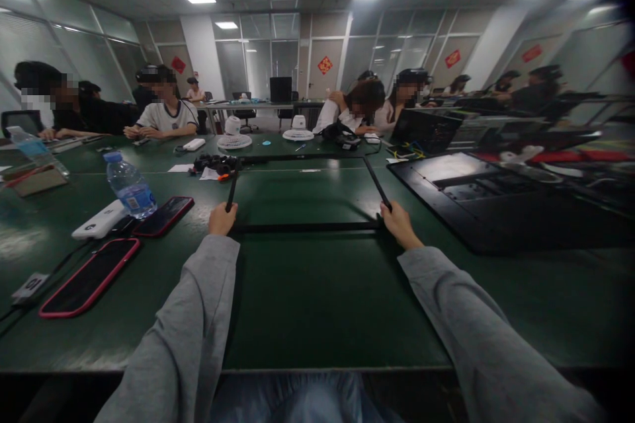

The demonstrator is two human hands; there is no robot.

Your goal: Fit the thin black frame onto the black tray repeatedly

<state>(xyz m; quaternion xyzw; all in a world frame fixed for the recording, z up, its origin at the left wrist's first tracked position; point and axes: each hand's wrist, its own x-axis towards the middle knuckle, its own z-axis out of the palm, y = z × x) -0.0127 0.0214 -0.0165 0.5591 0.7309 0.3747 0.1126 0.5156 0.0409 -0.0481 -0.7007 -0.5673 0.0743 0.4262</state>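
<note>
A thin black rectangular frame point(307, 227) lies flat on the green table point(317, 304) in front of me. My left hand point(222, 219) is closed on the frame's near left corner. My right hand point(399, 223) is closed on its near right corner. Both arms are stretched forward in grey sleeves. The frame's far side point(297, 158) reaches toward the middle of the table, and green table surface shows through the frame.
A large black panel point(476, 201) lies to the right. On the left are a water bottle point(129, 189), two red-edged phones point(92, 276), and a white power bank point(99, 220). Small white fans point(234, 135) and seated people are at the far side.
</note>
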